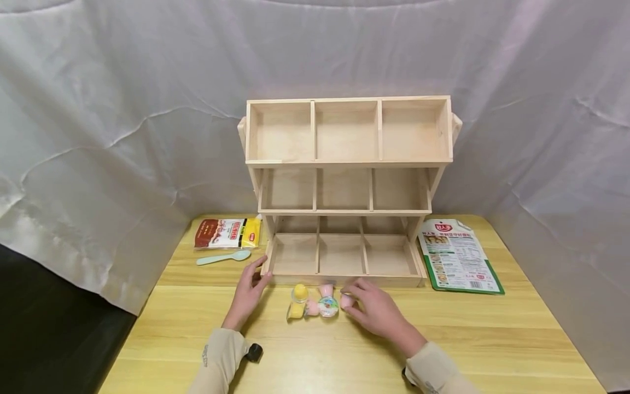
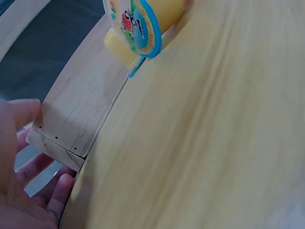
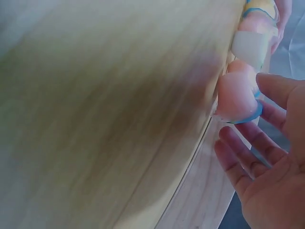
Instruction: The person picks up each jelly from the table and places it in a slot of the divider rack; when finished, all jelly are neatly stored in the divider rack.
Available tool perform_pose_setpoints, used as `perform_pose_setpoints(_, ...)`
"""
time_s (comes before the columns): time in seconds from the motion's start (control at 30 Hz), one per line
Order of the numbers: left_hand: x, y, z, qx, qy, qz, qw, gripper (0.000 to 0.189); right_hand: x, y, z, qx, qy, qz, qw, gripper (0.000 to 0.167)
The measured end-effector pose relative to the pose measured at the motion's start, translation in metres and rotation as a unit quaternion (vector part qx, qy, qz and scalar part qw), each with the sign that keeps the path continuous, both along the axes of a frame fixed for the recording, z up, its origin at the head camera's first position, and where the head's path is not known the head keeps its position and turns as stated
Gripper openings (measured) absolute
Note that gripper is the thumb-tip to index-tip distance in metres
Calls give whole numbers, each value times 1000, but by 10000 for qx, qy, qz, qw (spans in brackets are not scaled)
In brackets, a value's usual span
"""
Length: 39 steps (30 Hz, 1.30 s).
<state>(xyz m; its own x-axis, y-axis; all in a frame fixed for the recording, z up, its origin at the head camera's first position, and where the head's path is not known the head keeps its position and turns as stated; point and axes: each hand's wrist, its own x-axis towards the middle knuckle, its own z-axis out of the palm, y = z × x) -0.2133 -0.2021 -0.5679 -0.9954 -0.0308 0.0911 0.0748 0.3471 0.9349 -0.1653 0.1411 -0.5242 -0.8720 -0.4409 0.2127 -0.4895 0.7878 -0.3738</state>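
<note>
My right hand (image 1: 376, 309) is at a pink jelly cup (image 3: 236, 98) lying on its side, thumb and fingers at either side of it, the other fingers spread. Left of it, in front of the wooden rack (image 1: 344, 281), several more jelly cups are grouped: a yellow cup (image 1: 300, 293), a pink cup (image 1: 326, 290) and one with its printed lid (image 1: 328, 307) facing up. My left hand (image 1: 248, 293) rests at the rack's lower left front corner, thumb by the front board (image 2: 71, 100), loosely extended fingers along the side. Printed foil covers a yellow cup (image 2: 138, 26) in the left wrist view.
The rack has three stepped tiers, each divided into three compartments. Left of it lie a red, white and yellow food packet (image 1: 228, 233) and a pale blue spoon (image 1: 223, 257). A green-edged packet (image 1: 460, 257) lies to the right. Grey curtain (image 1: 123, 109) hangs behind and along both sides.
</note>
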Motion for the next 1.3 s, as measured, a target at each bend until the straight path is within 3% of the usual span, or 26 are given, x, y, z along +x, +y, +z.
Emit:
perform_pose_setpoints(0.63,2,1,-5,-45,-4,145,9999,52,-6,-4,-9,-82,-93,161,9998,30)
perform_pose_setpoints(0.77,10,7,14,-68,-134,142,9998,52,-5,-4,-9,-61,-119,146,9998,30)
perform_pose_setpoints(0.8,10,7,14,-53,-139,143,9998,52,-6,-4,-9,-62,-132,141,9998,30)
perform_pose_setpoints(0.9,9,6,11,-88,-108,140,9998,52,-5,-4,-10,-65,-174,100,9998,32)
perform_pose_setpoints(1.0,2,2,-6,-56,-41,176,9998,50,-5,-4,-10,-39,-210,63,9998,35)
perform_pose_setpoints(1.17,3,2,-6,-79,-51,200,9998,48,-5,-4,-10,-71,-344,122,9993,41)
perform_pose_setpoints(1.3,3,2,-6,-117,-66,194,9997,49,-7,-1,-8,-221,-687,201,9972,41)
